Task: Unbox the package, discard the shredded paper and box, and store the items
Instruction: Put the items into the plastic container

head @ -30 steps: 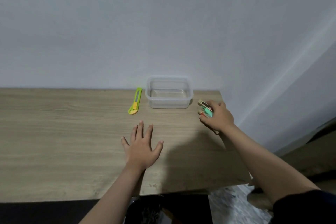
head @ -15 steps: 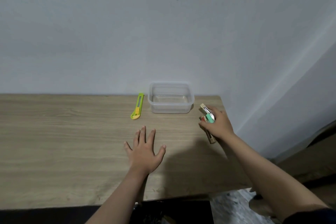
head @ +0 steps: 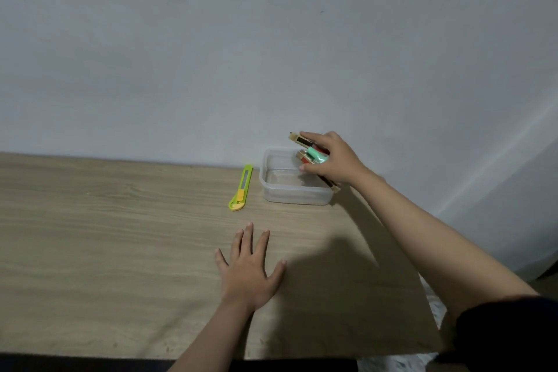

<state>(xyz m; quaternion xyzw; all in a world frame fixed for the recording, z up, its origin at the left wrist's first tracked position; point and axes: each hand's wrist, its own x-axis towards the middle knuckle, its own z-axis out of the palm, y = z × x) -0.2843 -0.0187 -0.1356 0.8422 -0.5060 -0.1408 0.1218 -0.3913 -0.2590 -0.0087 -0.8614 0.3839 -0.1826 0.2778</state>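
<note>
My right hand (head: 335, 160) grips a bundle of small items (head: 311, 154): tan-ended sticks with dark and red parts and a mint-green piece. It holds them just above the right side of a clear plastic container (head: 271, 187) that stands on the wooden table near the wall. The container looks empty. My left hand (head: 250, 269) lies flat on the table with fingers spread, nearer to me than the container.
A green and yellow utility knife (head: 241, 187) lies just left of the container. The wooden table (head: 105, 235) ends on the right close to my right forearm, with floor beyond. A grey wall rises directly behind the container.
My right hand has lifted the bundle from the table at the container's right and carried it left, over the container. My left hand has stayed flat.
</note>
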